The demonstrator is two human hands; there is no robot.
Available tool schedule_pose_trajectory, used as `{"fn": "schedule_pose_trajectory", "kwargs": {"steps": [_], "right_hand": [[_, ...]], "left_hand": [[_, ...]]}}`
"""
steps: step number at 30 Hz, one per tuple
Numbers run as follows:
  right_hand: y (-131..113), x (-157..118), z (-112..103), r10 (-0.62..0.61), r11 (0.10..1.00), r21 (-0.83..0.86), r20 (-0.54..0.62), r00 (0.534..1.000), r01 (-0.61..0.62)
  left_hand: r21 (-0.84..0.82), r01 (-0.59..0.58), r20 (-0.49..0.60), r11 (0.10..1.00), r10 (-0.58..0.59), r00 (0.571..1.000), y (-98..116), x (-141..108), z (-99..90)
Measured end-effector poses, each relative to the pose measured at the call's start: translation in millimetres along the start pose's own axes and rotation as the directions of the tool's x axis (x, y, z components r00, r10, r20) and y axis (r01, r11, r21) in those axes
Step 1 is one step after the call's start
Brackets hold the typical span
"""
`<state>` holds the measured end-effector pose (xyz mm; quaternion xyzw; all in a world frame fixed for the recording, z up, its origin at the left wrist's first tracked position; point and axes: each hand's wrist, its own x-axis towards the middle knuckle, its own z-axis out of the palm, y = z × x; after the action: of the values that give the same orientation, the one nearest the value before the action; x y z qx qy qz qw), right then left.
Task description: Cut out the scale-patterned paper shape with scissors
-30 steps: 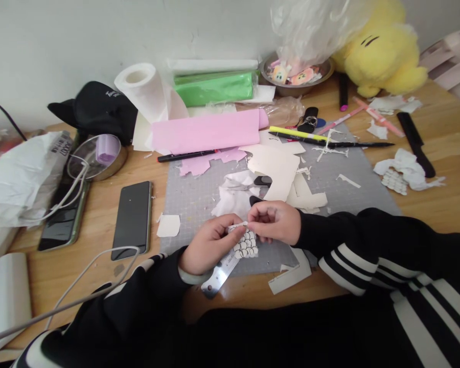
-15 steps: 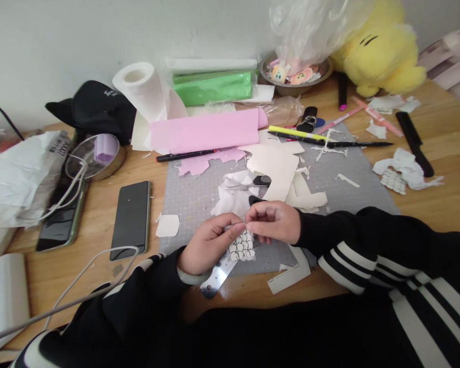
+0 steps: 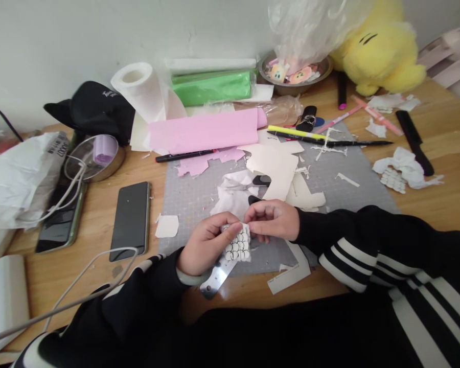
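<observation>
A small white piece with black curved outlines is pinched between the thumb and fingers of my left hand. My right hand has its fingers closed at the piece's upper right edge; what its fingertips hold is too small to make out. Under my left hand a metal ruler sticks out toward the table's front edge. White crumpled paper and scissors with black handles lie just beyond my hands on the grey cutting mat.
Cream paper scraps, a folded pink sheet and pens lie beyond my hands. On the left are a phone, a cable and a metal bowl. A yellow plush sits at the back right.
The outlined piece has shifted slightly left and now faces the camera more fully, with its upper right corner showing. Both hands have barely moved.
</observation>
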<state>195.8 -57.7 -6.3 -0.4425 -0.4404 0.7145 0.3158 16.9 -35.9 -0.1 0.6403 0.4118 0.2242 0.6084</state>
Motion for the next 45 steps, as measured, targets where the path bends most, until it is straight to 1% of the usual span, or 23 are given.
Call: {"fn": "schedule_pose_trajectory", "kwargs": {"steps": [9, 13, 20, 24, 28, 33, 37, 45], "right_hand": [[-1.1, -1.4, 0.1, -0.023, 1.000, -0.016, 0.011, 1.000, 0.023], [-0.7, -1.0, -0.1, -0.036, 0.999, -0.015, 0.024, 0.999, 0.036], [-2.5, -2.2, 1.4, -0.013, 0.999, -0.051, 0.015, 1.000, 0.013], [-1.0, -2.2, 2.4, -0.019, 0.996, -0.083, 0.006, 1.000, 0.019], [0.9, -1.5, 2.8, -0.053, 0.994, -0.094, 0.014, 0.998, 0.054], [3.0, -0.3, 3.8, -0.061, 0.994, -0.096, -0.013, 0.998, 0.059], [5.0, 0.8, 4.2, -0.093, 0.984, -0.151, -0.013, 0.996, 0.090], [3.7, -0.4, 4.3, -0.077, 0.982, -0.173, -0.021, 0.997, 0.072]], "left_hand": [[0.027, -0.003, 0.008, 1.000, 0.003, 1.000, 1.6, -0.7, 0.5], [0.061, -0.031, 0.011, 0.998, 0.031, 0.999, 0.9, 0.0, -0.4], [0.120, -0.067, 0.040, 0.990, 0.063, 0.997, 0.1, 0.4, -1.1], [0.148, -0.058, 0.068, 0.987, 0.048, 0.997, 0.2, 0.6, -0.3], [0.188, -0.049, 0.079, 0.981, 0.035, 0.996, 0.2, 1.2, 0.1], [0.186, -0.048, 0.100, 0.981, 0.029, 0.995, 0.1, 1.8, -0.5], [0.168, -0.030, 0.100, 0.985, 0.013, 0.995, 0.7, 2.5, 0.4], [0.184, -0.050, 0.063, 0.982, 0.039, 0.997, -0.8, 2.2, 1.2]]}}
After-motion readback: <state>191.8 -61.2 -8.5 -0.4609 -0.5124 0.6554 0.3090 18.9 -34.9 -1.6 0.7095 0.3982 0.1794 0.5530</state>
